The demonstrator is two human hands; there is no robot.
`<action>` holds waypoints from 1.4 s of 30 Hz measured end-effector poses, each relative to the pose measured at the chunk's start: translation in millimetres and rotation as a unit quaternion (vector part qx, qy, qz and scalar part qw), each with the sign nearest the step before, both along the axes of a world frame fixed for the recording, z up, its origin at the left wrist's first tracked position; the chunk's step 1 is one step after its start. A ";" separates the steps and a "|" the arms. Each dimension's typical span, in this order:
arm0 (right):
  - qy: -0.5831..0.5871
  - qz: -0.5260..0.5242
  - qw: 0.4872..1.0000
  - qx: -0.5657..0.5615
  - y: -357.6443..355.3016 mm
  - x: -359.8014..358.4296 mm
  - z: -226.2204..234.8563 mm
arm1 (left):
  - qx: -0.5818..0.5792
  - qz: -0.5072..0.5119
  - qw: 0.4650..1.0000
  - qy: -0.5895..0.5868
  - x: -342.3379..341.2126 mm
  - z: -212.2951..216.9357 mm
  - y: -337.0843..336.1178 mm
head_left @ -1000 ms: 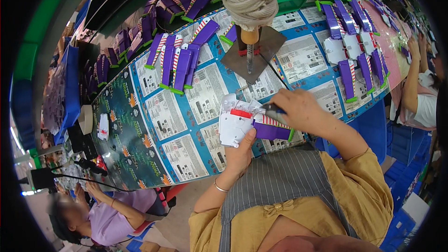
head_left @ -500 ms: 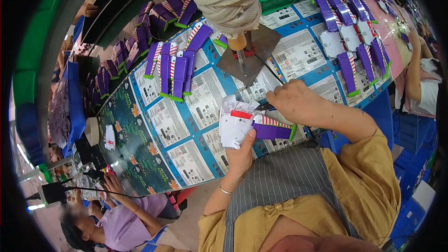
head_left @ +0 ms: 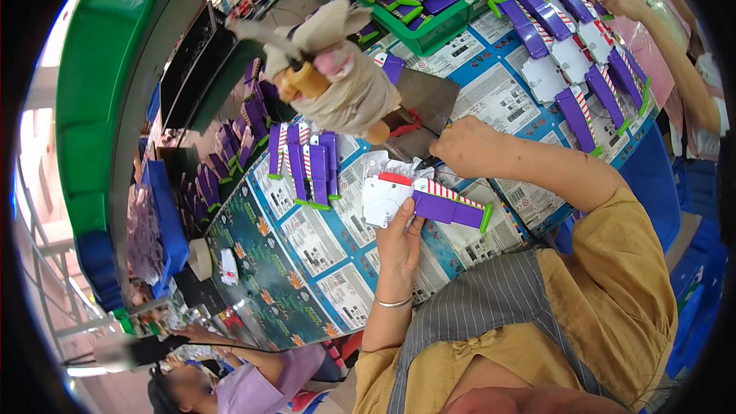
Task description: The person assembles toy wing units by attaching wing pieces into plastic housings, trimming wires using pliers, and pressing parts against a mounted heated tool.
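Observation:
My left hand (head_left: 399, 241) is closed on the lower edge of a white plastic toy part (head_left: 386, 203), thumb on top. That part has a red strip across it, and a purple wing (head_left: 452, 211) with a red-and-white striped edge and green tip extends to its right. My right hand (head_left: 469, 147) is closed round a thin dark tool (head_left: 426, 162), whose end points at the part's upper edge. Fingers hide most of the tool, and I cannot make out its kind.
A cloth-wrapped post (head_left: 337, 92) rises beside a dark metal plate (head_left: 433, 96). Purple wings (head_left: 307, 165) lie left, and wings joined to white parts (head_left: 548, 77) lie right. A green bin (head_left: 429, 34) holds more wings. Other people work at both sides.
My view has shifted and turned, so the bench and post appear moved. The held part lies turned a little, showing more of its purple wing. Both hands keep their hold.

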State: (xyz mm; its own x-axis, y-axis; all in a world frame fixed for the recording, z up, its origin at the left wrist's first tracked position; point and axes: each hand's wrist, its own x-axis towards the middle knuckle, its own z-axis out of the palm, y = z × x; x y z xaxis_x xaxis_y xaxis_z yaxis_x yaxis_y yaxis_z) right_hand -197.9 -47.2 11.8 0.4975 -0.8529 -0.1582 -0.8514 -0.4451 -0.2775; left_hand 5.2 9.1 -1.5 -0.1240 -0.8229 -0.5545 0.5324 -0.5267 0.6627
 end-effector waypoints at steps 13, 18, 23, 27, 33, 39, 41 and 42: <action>-0.035 -0.033 0.996 0.075 -10.2 -6.1 11.2 | -0.040 0.003 0.999 -0.023 -10.2 17.5 -12.2; -0.052 -0.027 0.996 0.059 -10.0 -6.3 3.9 | -0.041 0.005 0.999 -0.031 -11.7 17.3 -11.6; -0.041 -0.033 0.995 0.080 -9.5 -6.1 4.7 | -0.049 -0.004 0.999 -0.022 -12.7 15.7 -10.9; -0.040 -0.040 0.995 0.084 -9.9 -6.7 7.1 | -0.042 0.009 0.999 -0.023 -14.6 17.0 -12.2; -0.029 -0.040 0.994 0.095 -11.2 -6.2 8.1 | -0.037 0.012 0.999 -0.029 -15.5 19.0 -12.1; -0.025 -0.043 0.992 0.113 -11.3 -6.6 11.7 | -0.019 0.019 0.999 -0.023 -16.6 19.7 -10.8; -0.021 -0.044 0.992 0.116 -11.5 -6.2 12.2 | -0.021 0.021 0.999 -0.024 -17.2 20.6 -10.0; -0.021 -0.043 0.992 0.116 -11.4 -5.9 11.5 | -0.019 0.020 0.999 -0.022 -17.1 21.0 -9.6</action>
